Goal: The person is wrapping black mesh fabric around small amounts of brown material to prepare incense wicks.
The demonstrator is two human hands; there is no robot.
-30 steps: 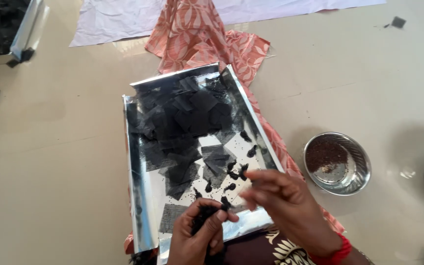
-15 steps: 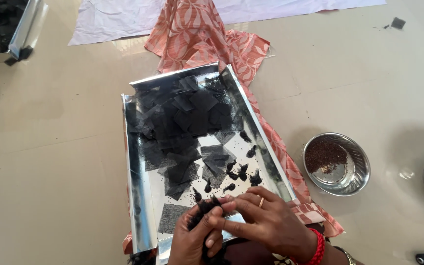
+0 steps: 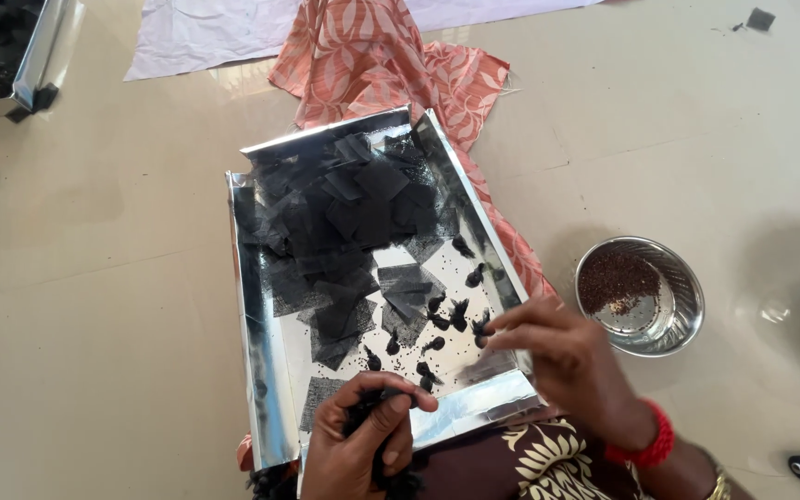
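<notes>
Nearest the camera, the left hand [image 3: 363, 444] pinches a small black mesh bundle [image 3: 369, 412] at the near rim of the shiny metal tray [image 3: 256, 370]. Just right, the right hand [image 3: 562, 356] hovers, fingers drawn together over the tied black bundles [image 3: 456, 315]; whether it grips one cannot be determined. Beyond, loose black mesh squares [image 3: 344, 208] cover the tray. A steel bowl of dark seeds [image 3: 639, 294] stands right; patterned orange cloth [image 3: 391, 65] lies farthest.

Left hand [image 3: 363, 444] hides its black bundle [image 3: 374, 407].
</notes>
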